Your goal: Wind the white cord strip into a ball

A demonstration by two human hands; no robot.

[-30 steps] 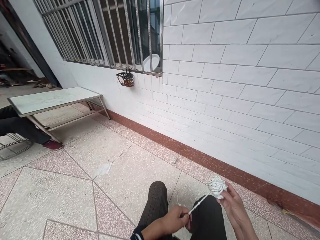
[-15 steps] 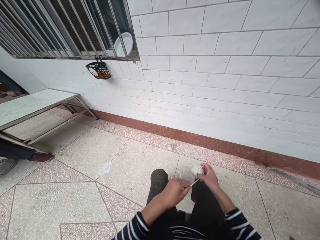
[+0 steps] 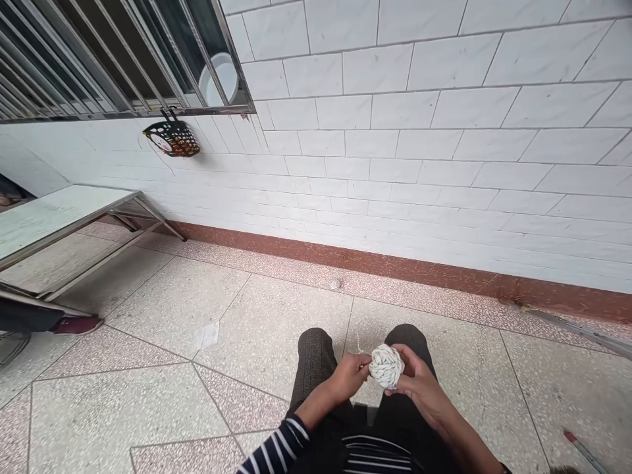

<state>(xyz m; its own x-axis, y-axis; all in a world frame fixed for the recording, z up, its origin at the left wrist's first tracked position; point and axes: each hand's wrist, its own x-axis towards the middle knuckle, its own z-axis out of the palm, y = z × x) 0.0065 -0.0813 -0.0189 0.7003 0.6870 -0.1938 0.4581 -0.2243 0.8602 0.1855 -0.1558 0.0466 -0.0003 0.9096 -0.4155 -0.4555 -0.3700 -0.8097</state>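
Between my hands, above my knees, is a ball of thick white cord (image 3: pixel 386 367) with its wraps facing up. My right hand (image 3: pixel 415 382) cups the ball from the right, thumb in front and fingers behind. My left hand (image 3: pixel 351 375) is closed in a pinch at the ball's left edge, on the cord. A loose strand (image 3: pixel 359 342) of the same cord sticks up beyond my left fingers. What lies under the left fingertips is partly hidden.
A small whitish round thing (image 3: pixel 336 284) lies on the floor near the wall. White paper (image 3: pixel 207 334) is on the tiles at left. A bench (image 3: pixel 74 204) stands far left, beside another person's shoe (image 3: pixel 78 324). A black basket (image 3: pixel 172 138) hangs below the barred window.
My right hand has brought the ball down and in toward my left hand, and the stretched strand between them has shortened. The view has shifted a little to the right.
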